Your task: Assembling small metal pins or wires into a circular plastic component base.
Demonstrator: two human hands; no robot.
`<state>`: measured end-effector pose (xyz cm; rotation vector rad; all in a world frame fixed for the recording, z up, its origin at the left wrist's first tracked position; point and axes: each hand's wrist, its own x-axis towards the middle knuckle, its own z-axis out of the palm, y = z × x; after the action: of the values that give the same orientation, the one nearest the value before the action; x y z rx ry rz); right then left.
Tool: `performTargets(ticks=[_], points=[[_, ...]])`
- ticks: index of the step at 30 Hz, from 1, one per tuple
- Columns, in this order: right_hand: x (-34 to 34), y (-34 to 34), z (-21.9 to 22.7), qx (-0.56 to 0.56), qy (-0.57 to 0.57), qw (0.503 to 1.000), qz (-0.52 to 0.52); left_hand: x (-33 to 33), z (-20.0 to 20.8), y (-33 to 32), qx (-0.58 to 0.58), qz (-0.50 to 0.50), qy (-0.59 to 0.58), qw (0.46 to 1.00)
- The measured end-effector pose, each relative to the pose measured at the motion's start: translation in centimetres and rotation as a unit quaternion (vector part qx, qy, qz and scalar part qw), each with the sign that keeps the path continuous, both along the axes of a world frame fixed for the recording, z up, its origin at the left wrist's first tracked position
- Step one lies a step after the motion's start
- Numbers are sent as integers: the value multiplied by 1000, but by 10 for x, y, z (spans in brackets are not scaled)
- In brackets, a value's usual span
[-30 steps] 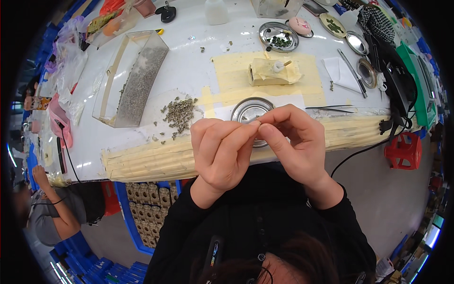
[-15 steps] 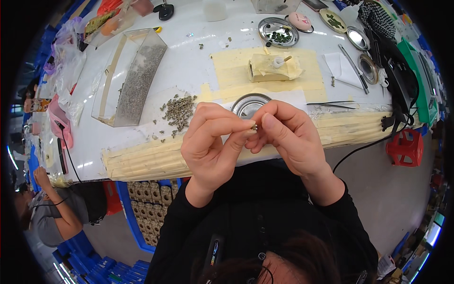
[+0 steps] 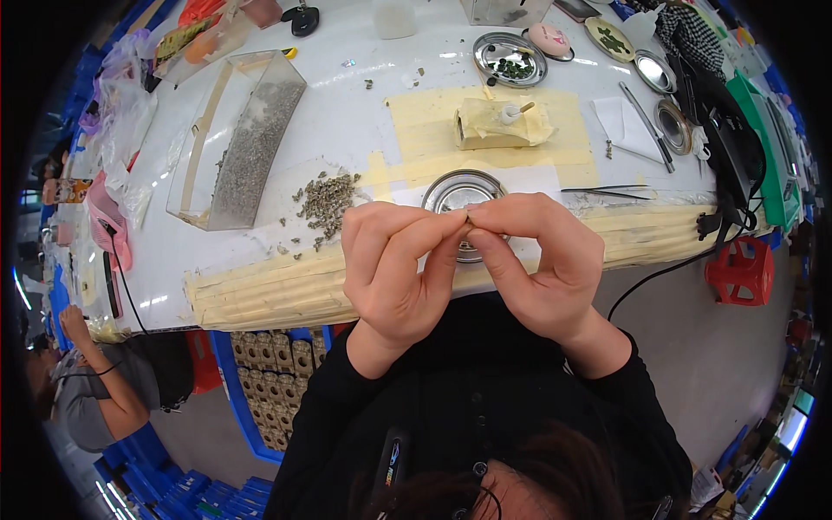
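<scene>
My left hand (image 3: 394, 264) and my right hand (image 3: 533, 260) are raised close to the camera, fingertips pressed together on a tiny part (image 3: 469, 220) that is almost hidden between them. Behind the fingers a round metal dish (image 3: 458, 189) rests on the white table (image 3: 347, 121), partly covered by my hands. A heap of small grey-green parts (image 3: 325, 199) lies on the table left of the dish. Black tweezers (image 3: 607, 192) lie to the right of the dish.
A clear tray (image 3: 243, 143) of grey parts stands at the left. A taped block (image 3: 498, 126) sits beyond the dish, with more metal dishes (image 3: 510, 59) at the back. A black cable (image 3: 667, 269) hangs off the right edge near a red stool (image 3: 739, 269). Another person (image 3: 95, 390) sits at lower left.
My hands have stayed together over the dish, and the fingertips have shifted slightly, pinching tighter on the tiny part between them.
</scene>
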<state>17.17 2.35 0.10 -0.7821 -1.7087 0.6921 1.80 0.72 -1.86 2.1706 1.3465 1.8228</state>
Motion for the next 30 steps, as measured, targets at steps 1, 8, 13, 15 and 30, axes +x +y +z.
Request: performTargets(ticks=[1,8,13,15,30], points=[[-1,-3,0,-53,28,998,5,1,0,0,2,2,-1,1000],[6,-4,4,-294,146,939,103,-1,-1,0,-8,-21,-3,1000],[11,-2,7,-336,161,919,129,0,1,0,-1,-15,16,1000],[12,-1,7,-344,159,916,131,0,1,0,-5,-22,16,1000],[19,6,3,-435,216,840,240,-9,0,0,-92,-126,-88,984]])
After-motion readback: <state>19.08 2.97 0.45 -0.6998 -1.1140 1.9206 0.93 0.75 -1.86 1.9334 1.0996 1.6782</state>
